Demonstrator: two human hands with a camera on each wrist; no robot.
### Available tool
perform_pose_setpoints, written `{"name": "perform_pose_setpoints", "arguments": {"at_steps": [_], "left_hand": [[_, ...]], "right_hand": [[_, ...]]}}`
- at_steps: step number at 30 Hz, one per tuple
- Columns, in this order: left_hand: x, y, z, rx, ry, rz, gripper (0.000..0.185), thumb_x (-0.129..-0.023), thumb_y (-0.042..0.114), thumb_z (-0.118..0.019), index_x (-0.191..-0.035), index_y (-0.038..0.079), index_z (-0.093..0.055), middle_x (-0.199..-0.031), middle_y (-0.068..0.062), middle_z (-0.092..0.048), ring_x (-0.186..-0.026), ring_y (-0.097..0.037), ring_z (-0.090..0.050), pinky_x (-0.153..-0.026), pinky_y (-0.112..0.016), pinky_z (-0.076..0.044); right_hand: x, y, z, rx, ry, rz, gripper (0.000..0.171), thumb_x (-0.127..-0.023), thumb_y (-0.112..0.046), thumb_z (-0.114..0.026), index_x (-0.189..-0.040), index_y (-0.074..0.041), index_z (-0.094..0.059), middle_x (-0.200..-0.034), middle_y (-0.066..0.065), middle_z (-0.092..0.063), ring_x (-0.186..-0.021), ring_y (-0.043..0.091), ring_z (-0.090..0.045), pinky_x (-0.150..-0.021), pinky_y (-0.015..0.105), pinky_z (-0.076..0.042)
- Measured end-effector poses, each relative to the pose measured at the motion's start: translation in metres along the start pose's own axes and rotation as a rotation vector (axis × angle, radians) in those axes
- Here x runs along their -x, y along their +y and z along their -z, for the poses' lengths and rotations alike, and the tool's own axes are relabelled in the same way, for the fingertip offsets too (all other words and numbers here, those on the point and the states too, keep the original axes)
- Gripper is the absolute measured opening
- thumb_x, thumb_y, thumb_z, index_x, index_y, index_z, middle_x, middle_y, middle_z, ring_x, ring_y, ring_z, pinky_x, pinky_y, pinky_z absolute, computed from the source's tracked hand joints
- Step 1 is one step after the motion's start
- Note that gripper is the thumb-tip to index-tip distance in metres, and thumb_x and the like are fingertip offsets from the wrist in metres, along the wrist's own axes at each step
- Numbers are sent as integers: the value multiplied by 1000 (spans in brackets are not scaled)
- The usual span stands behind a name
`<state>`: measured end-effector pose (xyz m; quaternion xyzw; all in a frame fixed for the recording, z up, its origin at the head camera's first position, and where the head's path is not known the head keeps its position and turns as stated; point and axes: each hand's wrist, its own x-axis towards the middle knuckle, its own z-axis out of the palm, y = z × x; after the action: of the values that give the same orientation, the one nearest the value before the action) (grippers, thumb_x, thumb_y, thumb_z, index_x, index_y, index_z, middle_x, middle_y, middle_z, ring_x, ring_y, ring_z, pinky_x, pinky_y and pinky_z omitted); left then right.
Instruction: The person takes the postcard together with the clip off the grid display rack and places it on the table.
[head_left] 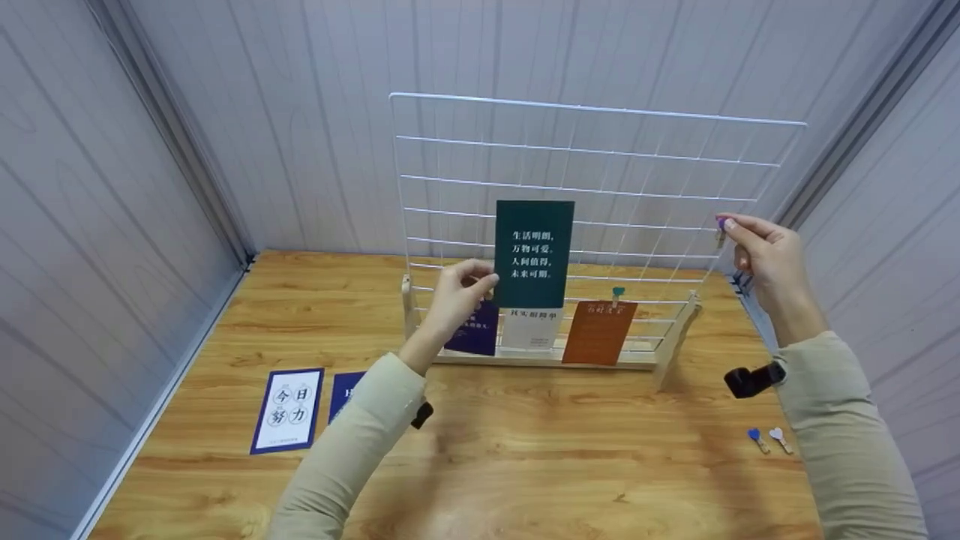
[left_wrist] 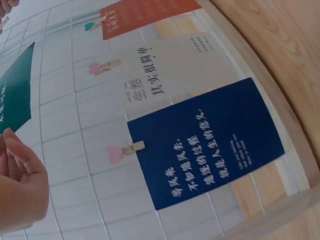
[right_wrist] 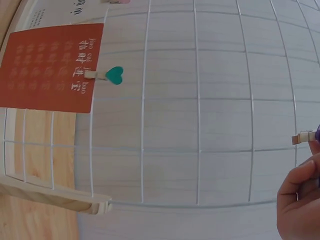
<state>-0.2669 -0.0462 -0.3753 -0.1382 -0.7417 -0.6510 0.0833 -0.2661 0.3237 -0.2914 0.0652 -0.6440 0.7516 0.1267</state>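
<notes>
My left hand (head_left: 461, 296) pinches a dark green card (head_left: 534, 251) with white writing by its lower left edge, upright in front of the white wire grid (head_left: 600, 110). In the left wrist view only a corner of that green card (left_wrist: 16, 95) shows beside the fingers. Over at the grid's right side, my right hand (head_left: 772, 251) pinches a small wooden clothespin (right_wrist: 304, 137) with a purple top. Low on the grid, a navy card (left_wrist: 205, 145), a white card (left_wrist: 175, 70) and an orange card (right_wrist: 52, 67) hang from clothespins with heart tops.
A wooden base (head_left: 540, 361) supports the grid on the wooden table (head_left: 525, 457). At the left lie a white card with a blue border (head_left: 287, 411) and a blue card (head_left: 343, 388), partly behind my sleeve. Blue and white heart clothespins (head_left: 759, 441) lie at the right. Panelled walls surround the table.
</notes>
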Motion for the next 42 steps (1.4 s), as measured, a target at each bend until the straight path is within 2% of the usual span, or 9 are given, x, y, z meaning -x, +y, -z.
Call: {"name": "perform_pose_setpoints", "arguments": {"at_steps": [5,11,18,22,28,31,36,42], "left_hand": [[7,-9,9,-16,22,18,10,-83,2,-59,-89,-4,-63,-75,-6,-58,-61,-17,-54,-53,-24,-45],[18,-17,20,-13,39,76,10,-83,4,-59,-90,-2,-64,-78,-6,-59,-67,-21,-54,-59,-31,-47],[31,-29,32,9,58,120,10,-83,2,-59,-90,-3,-63,-75,-7,-58,-63,-20,-54,-50,-24,-44],[38,-37,39,37,60,154,10,-84,1,-58,-90,-4,-63,-74,-7,-57,-63,-21,-54,-49,-23,-42],[51,-47,48,45,58,200,13,-84,3,-58,-93,-5,-62,-74,-11,-57,-62,-17,-53,-48,-21,-41],[58,-52,51,60,65,223,13,-84,3,-58,-94,-5,-62,-76,-13,-57,-63,-20,-53,-48,-21,-41],[70,-65,56,74,59,291,11,-84,3,-58,-92,-3,-63,-79,-15,-57,-65,-23,-54,-49,-21,-40],[81,-78,63,64,59,378,10,-85,5,-57,-92,1,-63,-77,-9,-56,-66,-20,-52,-50,-23,-40]], "right_hand": [[5,10,9,24,3,0,14,-81,-7,-62,-92,1,-67,-72,3,-61,-40,6,-40,-35,15,-30],[12,20,19,49,-7,-14,16,-82,-8,-62,-94,1,-67,-72,3,-63,-40,5,-40,-35,16,-29],[19,30,33,86,4,-59,15,-83,-10,-61,-94,-2,-68,-59,2,-56,-40,5,-40,-35,16,-31],[23,35,41,94,10,-98,14,-83,-11,-62,-92,-4,-68,-52,1,-52,-39,5,-41,-35,16,-32],[30,46,54,100,19,-148,12,-83,-12,-62,-91,-7,-69,-53,0,-53,-40,4,-40,-35,16,-31],[33,53,60,100,26,-155,12,-83,-12,-62,-90,-7,-69,-55,0,-54,-40,4,-40,-36,16,-31],[39,64,70,141,31,-170,12,-83,-14,-61,-91,-11,-70,-54,-2,-54,-40,4,-40,-36,16,-31],[45,76,78,178,37,-212,10,-84,-16,-61,-88,-17,-70,-53,-3,-54,-41,3,-40,-38,16,-32]]}}
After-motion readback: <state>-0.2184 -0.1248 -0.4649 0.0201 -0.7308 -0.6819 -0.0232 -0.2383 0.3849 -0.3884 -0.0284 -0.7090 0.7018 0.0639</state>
